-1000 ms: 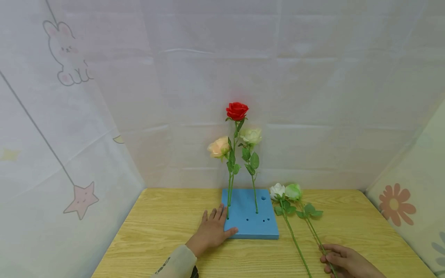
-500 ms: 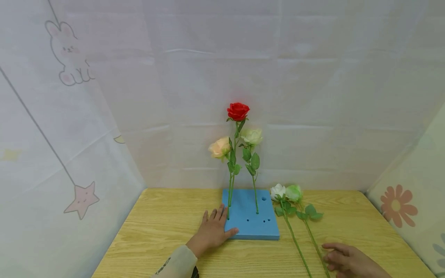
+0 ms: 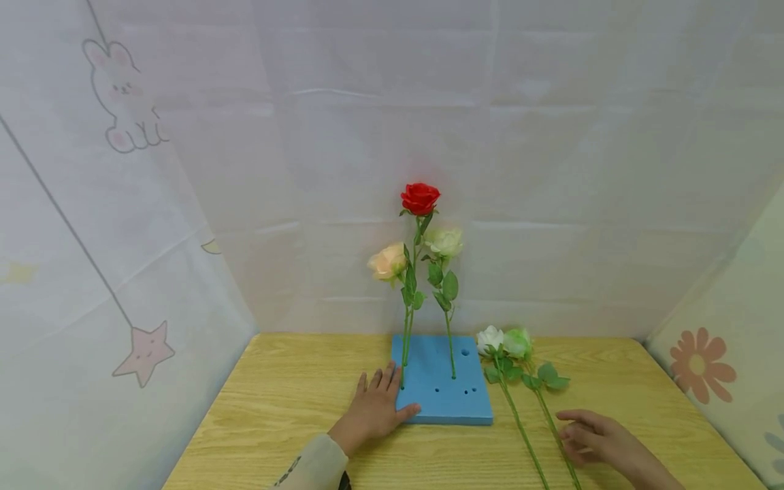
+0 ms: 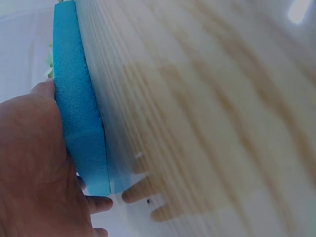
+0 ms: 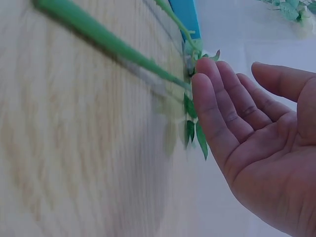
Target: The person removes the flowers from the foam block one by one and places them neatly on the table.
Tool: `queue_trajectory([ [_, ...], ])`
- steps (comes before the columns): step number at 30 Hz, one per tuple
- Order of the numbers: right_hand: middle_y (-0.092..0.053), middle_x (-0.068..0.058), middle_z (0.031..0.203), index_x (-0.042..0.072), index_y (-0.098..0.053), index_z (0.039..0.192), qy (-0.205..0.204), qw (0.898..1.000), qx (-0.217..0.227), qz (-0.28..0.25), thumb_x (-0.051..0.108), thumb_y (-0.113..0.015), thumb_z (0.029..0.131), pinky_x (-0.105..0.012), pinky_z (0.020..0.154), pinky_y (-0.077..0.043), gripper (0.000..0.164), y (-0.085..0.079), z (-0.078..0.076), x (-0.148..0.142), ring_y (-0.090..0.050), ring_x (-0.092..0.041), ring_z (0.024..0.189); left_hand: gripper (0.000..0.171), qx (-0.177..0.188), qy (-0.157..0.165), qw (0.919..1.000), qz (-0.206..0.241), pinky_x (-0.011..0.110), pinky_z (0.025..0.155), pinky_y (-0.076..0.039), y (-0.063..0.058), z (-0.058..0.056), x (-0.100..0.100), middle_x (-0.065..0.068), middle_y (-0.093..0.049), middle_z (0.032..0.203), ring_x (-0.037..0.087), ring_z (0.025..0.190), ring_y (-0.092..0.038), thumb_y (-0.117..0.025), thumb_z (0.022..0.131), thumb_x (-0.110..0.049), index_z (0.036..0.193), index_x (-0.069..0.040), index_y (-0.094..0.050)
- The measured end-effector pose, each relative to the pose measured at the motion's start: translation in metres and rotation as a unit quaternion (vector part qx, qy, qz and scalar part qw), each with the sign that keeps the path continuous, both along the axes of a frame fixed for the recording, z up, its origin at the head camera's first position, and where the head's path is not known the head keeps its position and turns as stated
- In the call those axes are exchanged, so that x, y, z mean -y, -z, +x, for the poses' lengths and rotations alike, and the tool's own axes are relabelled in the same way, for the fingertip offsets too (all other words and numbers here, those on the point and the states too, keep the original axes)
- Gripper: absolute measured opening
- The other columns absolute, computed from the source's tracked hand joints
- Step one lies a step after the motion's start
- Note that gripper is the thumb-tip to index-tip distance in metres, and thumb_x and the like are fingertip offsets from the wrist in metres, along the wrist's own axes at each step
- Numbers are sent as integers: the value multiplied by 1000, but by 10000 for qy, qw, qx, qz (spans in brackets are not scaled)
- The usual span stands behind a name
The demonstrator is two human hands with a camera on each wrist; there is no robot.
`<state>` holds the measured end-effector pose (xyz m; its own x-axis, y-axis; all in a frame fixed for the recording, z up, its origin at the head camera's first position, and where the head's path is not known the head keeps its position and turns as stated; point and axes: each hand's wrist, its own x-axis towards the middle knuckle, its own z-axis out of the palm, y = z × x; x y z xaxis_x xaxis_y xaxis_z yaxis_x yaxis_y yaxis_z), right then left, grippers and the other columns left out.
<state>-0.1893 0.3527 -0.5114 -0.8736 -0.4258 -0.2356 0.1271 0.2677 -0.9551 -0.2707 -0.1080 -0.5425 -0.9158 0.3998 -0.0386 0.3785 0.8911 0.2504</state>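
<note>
A blue foam block [image 3: 444,405] with several holes bears three upright artificial roses: a red rose [image 3: 420,199], a peach rose [image 3: 388,263] and a cream rose [image 3: 444,242]. My left hand [image 3: 371,410] rests against the block's left edge, fingers spread; in the left wrist view the left hand [image 4: 37,158] lies along its blue side. On the table to the right lie a white rose [image 3: 490,339] and a green rose [image 3: 517,343]. Over the green rose's stem hovers my right hand [image 3: 597,441]; the right wrist view shows the right hand [image 5: 261,133] with its palm bare and fingers loosely extended.
The wooden table [image 3: 288,388] runs back to a pale curtain [image 3: 343,150]. Printed cloth walls stand at left and right, with a pink star [image 3: 144,352] and an orange flower [image 3: 701,365].
My right hand has let go of the green rose's stem, which now lies on the table, and has shifted slightly left and up. My left hand has stayed at the block.
</note>
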Motion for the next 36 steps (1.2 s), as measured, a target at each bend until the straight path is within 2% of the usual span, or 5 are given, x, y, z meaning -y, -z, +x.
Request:
queue_trajectory([
  [6,-66,-19,127,-12,-37,149,334,9993,-140,126,27,-49,109,-44,87,-58,57,-2,-4,15,-67,-33,110,96,-13,0,10000,2,67,118,-14,-1,1,0,10,-12,170,39,152,-24,-34,96,-78,164,-13,-16],
  [18,-64,-25,125,-15,-34,150,511,9964,-667,99,27,-54,107,-43,87,-59,63,-8,-17,51,-70,-30,107,97,-49,17,10000,-38,67,118,-14,0,1,0,10,-11,170,39,152,-24,-32,95,-79,164,-13,-16],
  [30,-65,-22,124,-8,-39,150,827,9935,-774,-97,29,-60,104,-46,91,-57,63,-18,-30,85,-68,-33,109,97,-164,21,9998,-127,67,118,-15,-1,1,0,11,-12,170,38,152,-25,-30,95,-79,164,-13,-16],
  [36,-64,-24,127,-5,-42,150,862,9923,-870,-162,29,-62,103,-46,92,-56,61,-19,-35,98,-69,-29,108,96,-147,19,9998,-111,67,118,-13,0,1,0,11,-12,170,39,152,-24,-33,96,-77,164,-12,-16],
])
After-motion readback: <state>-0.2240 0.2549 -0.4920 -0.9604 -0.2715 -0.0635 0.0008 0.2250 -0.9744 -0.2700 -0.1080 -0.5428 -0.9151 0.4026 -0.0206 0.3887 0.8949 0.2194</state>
